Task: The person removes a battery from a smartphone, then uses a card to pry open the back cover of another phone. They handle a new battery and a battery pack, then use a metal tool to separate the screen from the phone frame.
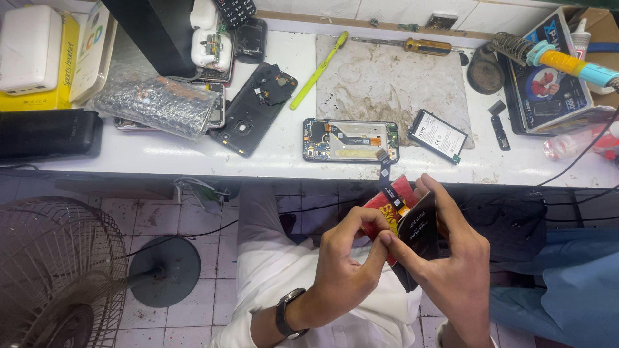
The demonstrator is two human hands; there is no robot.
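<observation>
- Here, we hold a dark phone screen panel (418, 227) below the bench edge, over our lap, with a red card (387, 216) just behind it.
- Our right hand (451, 264) grips the panel from the 3 o'clock side, its fingers (445, 206) curled over the panel's far edge and the thumb pressed on the near face.
- Our left hand (345, 261), at 9 o'clock of the panel, has its fingers (371, 222) pressed together, pinching the panel's left edge along with the red card; a black watch (287, 314) sits on that wrist.
- A black flex ribbon (387, 183) runs up from the panel toward 12 o'clock, its end near the bench edge.
- Just beyond that, at 11 o'clock, an opened phone frame (351, 140) lies flat on the white bench (193, 154), its boards and orange flex showing.
- At 1 o'clock a black battery (438, 136) lies tilted on the corner of a stained grey mat (387, 84).
- Further at 12 o'clock, a yellow-green pry tool (318, 69) and an orange-handled screwdriver (403, 44) rest at the mat's far edges.
- At 10 o'clock a black back cover (253, 109) lies face down, beside a silvery bubble bag (155, 103).
- At 2 o'clock a soldering iron (567, 63) with yellow grip sits in its coil stand.
- At 8 o'clock, on the tiled floor, stands a fan (58, 270).
</observation>
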